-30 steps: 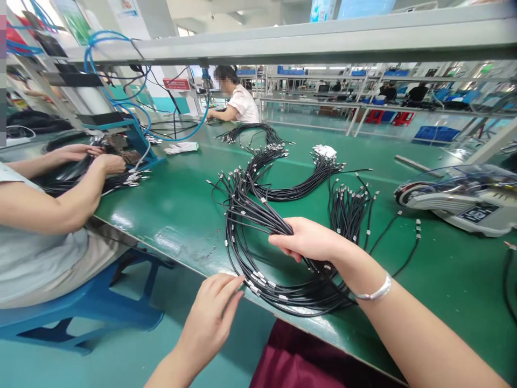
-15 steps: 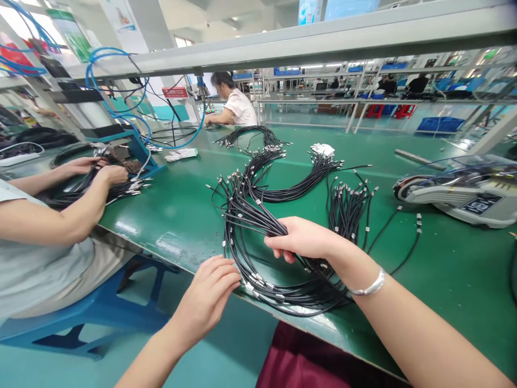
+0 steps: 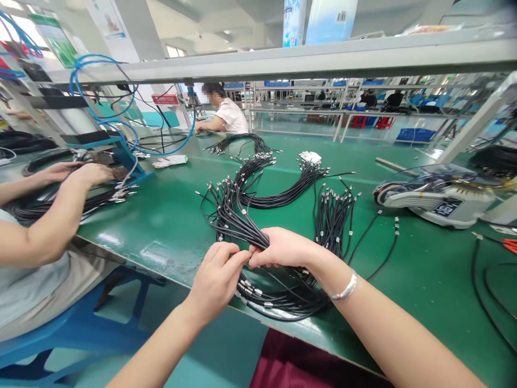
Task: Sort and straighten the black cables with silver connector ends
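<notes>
My right hand [image 3: 285, 248], a silver bangle on its wrist, is wrapped round a bundle of black cables [image 3: 241, 230] with small metal ends and white tags. My left hand [image 3: 218, 275] is closed in a pinch, its thumb and forefinger meeting by my right fingertips just below the bundle. What lies in that pinch is hidden. More of the cables curve under my hands along the table's front edge. Beyond them a second curved bundle [image 3: 283, 198] lies on the green table, and a third cluster of cables [image 3: 333, 215] stands to the right.
A grey-white tape dispenser [image 3: 438, 199] stands at right, near a metal bar [image 3: 398, 166]. At left, a co-worker's hands [image 3: 86, 173] work at a blue-framed press [image 3: 131, 159]. A white glove [image 3: 170, 161] lies farther back. A shelf beam [image 3: 258, 69] crosses overhead.
My left hand has moved up and right to my right hand, its fingers going from loosely extended to pinched. My right hand still grips the cable bundle. The whole view has shifted slightly.
</notes>
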The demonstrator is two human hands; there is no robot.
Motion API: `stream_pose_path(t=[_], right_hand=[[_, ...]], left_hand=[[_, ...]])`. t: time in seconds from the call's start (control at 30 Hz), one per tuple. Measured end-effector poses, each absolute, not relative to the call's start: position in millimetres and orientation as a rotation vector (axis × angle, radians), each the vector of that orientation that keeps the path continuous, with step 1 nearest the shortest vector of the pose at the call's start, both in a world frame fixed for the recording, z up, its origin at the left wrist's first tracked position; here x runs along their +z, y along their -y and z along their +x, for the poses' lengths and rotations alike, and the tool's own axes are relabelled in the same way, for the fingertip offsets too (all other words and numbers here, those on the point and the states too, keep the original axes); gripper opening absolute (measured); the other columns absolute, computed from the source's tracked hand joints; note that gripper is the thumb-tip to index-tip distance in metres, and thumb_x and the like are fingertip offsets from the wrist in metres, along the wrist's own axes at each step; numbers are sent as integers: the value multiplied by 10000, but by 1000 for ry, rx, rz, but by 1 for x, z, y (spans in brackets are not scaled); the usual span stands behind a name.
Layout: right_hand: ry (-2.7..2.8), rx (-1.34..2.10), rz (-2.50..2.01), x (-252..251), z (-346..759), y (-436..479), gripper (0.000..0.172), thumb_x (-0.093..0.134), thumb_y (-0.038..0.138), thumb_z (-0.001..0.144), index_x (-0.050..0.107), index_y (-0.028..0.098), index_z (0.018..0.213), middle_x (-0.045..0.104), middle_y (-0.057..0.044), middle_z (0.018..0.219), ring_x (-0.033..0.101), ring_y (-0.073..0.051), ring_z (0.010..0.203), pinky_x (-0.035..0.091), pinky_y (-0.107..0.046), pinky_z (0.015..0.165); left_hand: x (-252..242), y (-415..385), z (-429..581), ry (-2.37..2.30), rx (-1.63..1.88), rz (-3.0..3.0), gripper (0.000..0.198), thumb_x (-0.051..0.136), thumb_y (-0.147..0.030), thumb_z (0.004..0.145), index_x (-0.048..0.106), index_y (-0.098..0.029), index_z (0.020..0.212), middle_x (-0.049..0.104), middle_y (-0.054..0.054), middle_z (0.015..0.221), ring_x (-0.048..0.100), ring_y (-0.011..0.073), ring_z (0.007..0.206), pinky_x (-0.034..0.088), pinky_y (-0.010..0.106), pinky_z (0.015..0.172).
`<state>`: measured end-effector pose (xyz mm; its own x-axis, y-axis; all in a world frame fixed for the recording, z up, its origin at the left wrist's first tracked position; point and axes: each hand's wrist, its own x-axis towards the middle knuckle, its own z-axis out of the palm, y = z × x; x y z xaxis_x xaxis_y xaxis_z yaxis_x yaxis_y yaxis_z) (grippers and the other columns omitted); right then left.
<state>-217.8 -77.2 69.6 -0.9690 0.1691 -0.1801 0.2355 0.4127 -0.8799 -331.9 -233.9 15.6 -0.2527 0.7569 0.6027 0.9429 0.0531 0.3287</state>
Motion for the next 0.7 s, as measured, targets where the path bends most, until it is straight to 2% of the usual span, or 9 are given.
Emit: stream_pose_path(t=[0.13,0.2,0.27,0.33,0.43,0.6,0.7], right_hand=[[-2501,-1667,430,70,-219,78,282,673,266,601,504,157,799,533,33,608,459,-76,501,374,-156,426],[-2488,-1647,363,68,-220,79,250,656,242,611,510,149,792,538,28,612,463,-73,502,380,-152,429],[-2467,-1622,308,67,-218,79,253,650,217,609,504,149,805,546,28,617,469,-73,497,395,-155,436],[-2419,-1568,295,70,-214,75,318,664,210,598,483,160,855,559,30,614,489,-84,492,417,-169,441],[-2400,-1433,264,80,-206,68,349,685,270,610,480,164,872,570,18,622,534,-109,500,437,-187,439],[-2606,-1379,406,89,-204,66,271,555,415,748,527,151,802,568,2,611,552,-116,504,422,-184,426],[-2673,-1380,401,79,-210,73,284,599,418,710,560,148,789,597,-4,654,554,-108,555,413,-170,454]], left_hand=[[10,225,-311,2727,-2072,-1030,375,490,-485,789,597,-131,856,585,35,728,515,68,595,445,196,569],[11,220,-308,2751,-2656,-802,396,539,-488,755,590,-105,842,593,47,738,532,68,580,454,184,527],[15,217,-312,2531,-3066,-608,331,617,-401,719,590,-94,839,601,51,767,560,68,626,485,176,554],[20,216,-320,2337,-3211,-360,262,646,-316,701,585,-94,826,584,30,730,560,56,615,491,162,546],[27,218,-328,2261,-3194,-184,207,648,-253,695,569,-100,811,551,2,665,549,43,566,486,150,510],[21,216,-308,2477,-3148,-367,299,714,-262,626,521,-132,815,555,-8,630,563,70,547,505,189,506],[13,211,-297,2503,-3153,-425,315,719,-245,585,486,-144,770,521,-37,598,495,34,476,417,139,409]])
